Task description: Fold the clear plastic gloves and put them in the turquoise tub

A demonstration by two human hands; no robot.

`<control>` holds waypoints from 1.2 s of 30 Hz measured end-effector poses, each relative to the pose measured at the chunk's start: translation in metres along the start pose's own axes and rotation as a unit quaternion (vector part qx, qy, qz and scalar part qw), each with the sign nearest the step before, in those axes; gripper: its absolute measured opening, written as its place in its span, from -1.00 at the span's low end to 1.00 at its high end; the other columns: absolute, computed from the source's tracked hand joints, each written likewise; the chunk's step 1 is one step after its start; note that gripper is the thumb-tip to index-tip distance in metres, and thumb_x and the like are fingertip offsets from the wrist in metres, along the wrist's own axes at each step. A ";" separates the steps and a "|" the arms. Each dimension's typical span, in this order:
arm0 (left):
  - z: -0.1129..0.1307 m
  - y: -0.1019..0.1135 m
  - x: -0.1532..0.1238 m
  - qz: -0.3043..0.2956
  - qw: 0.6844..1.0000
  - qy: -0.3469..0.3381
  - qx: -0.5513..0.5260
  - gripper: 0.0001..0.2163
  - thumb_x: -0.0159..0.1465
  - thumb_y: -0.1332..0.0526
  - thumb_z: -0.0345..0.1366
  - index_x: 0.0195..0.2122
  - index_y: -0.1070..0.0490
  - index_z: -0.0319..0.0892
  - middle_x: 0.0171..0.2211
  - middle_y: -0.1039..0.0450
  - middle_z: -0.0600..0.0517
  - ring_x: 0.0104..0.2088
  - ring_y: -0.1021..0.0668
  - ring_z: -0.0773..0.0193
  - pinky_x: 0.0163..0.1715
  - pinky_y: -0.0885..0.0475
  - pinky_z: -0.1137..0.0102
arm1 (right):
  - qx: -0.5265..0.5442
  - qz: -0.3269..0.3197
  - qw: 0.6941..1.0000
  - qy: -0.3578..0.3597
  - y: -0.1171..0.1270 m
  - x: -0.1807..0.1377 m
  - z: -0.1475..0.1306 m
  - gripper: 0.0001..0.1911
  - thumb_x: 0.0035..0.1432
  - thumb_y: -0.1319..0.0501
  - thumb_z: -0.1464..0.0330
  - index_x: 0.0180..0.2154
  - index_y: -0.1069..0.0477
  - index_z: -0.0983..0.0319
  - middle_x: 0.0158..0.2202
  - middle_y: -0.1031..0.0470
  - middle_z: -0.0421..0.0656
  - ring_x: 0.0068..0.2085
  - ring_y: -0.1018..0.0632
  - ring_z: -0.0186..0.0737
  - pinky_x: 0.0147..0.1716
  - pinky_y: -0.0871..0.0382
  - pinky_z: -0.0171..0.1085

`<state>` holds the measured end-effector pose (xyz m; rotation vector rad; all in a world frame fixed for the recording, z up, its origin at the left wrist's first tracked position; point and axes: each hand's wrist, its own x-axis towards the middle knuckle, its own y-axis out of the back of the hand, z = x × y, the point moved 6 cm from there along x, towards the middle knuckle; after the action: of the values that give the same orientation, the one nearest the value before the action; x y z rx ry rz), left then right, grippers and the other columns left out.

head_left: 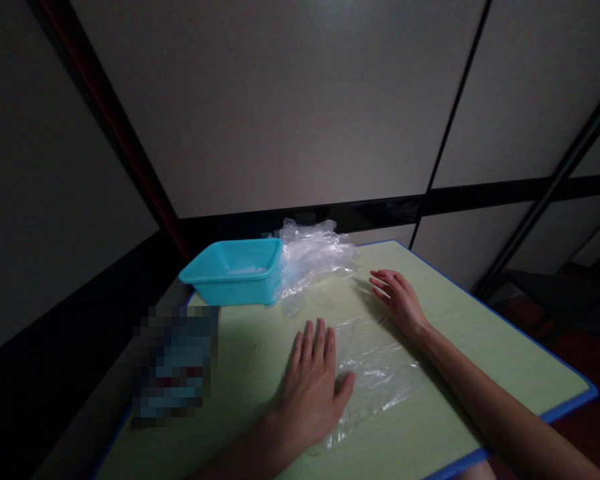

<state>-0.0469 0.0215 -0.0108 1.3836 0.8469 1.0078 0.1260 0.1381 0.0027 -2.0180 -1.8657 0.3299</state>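
Dim panelled room, green table (480,347) | clear plastic sheet (375,367) lies flat near centre | left hand (313,387) spread open, pressing its left edge | right hand (400,300) open, flat at far edge, gripping nothing | step: smoothing; next likely needs pinching an edge.

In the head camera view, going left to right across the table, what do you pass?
Turquoise basin → left hand flat on the table → right hand, resting by the clear plastic sheet.

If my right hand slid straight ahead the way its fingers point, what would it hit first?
Likely the heap of crumpled clear plastic beside the turquoise tub; the right hand points up-left toward it, though depth is uncertain.
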 end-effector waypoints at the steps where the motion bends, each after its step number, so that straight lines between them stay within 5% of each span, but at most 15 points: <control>1: 0.000 0.000 0.000 0.003 1.000 -0.001 0.001 -0.38 0.28 0.20 0.02 0.20 0.08 -0.38 0.23 0.26 -0.21 0.21 0.18 -0.05 0.13 0.10 0.08 | 0.001 0.002 1.000 0.008 -0.004 -0.004 -0.003 -0.76 -0.13 -0.29 0.15 -0.41 -0.36 0.12 -0.15 -0.44 -0.25 -0.09 -0.43 -0.23 -0.06 -0.25 -0.21; 5: 0.000 -0.001 0.000 0.000 1.000 -0.003 0.001 -0.39 0.27 0.19 0.02 0.20 0.08 -0.37 0.23 0.25 -0.21 0.21 0.18 -0.07 0.12 0.09 0.06 | 0.017 -0.042 0.999 0.014 -0.031 -0.036 -0.004 -0.77 -0.03 -0.23 0.13 -0.34 -0.38 0.10 -0.04 -0.38 -0.22 0.01 -0.36 -0.20 0.02 -0.14 -0.20; 12: 0.002 0.000 0.002 0.002 1.000 0.003 -0.003 -0.39 0.25 0.13 0.01 0.18 0.02 -0.38 0.23 0.20 -0.21 0.21 0.19 -0.08 0.12 0.13 0.02 | -0.009 -0.160 0.986 -0.048 -0.063 -0.081 0.036 -0.74 0.07 -0.14 0.12 -0.20 -0.38 0.06 0.03 -0.32 -0.22 0.07 -0.29 -0.21 0.10 0.00 -0.16; 20: 0.002 0.001 0.002 -0.004 1.000 0.010 -0.004 -0.37 0.25 0.16 0.03 0.20 0.06 -0.36 0.23 0.24 -0.20 0.20 0.17 -0.11 0.12 0.11 0.02 | 0.030 -0.060 0.994 -0.085 -0.024 -0.063 0.029 -0.74 -0.05 -0.24 0.13 -0.29 -0.41 0.08 -0.02 -0.35 -0.22 0.05 -0.31 -0.18 0.12 0.01 -0.14; 30: 0.001 -0.002 0.001 -0.002 1.000 0.005 -0.001 -0.35 0.26 0.21 0.07 0.20 0.07 -0.36 0.23 0.26 -0.19 0.20 0.18 -0.09 0.12 0.11 0.02 | -0.001 0.053 0.998 -0.023 0.066 -0.031 -0.010 -0.81 -0.06 -0.25 0.18 -0.36 -0.40 0.09 -0.07 -0.34 -0.22 -0.02 -0.37 -0.15 0.09 -0.09 -0.12; 36: 0.001 -0.001 0.001 -0.005 1.000 0.002 -0.004 -0.35 0.26 0.21 0.06 0.21 0.08 -0.37 0.23 0.28 -0.21 0.20 0.19 -0.09 0.12 0.12 0.04 | -0.011 0.057 0.998 -0.001 0.077 -0.028 -0.014 -0.81 -0.06 -0.25 0.16 -0.38 -0.41 0.09 -0.08 -0.37 -0.21 0.01 -0.36 -0.11 0.09 -0.09 -0.07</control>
<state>-0.0452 0.0221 -0.0121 1.3698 0.8502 1.0063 0.1986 0.1045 -0.0189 -2.1442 -1.7666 0.3425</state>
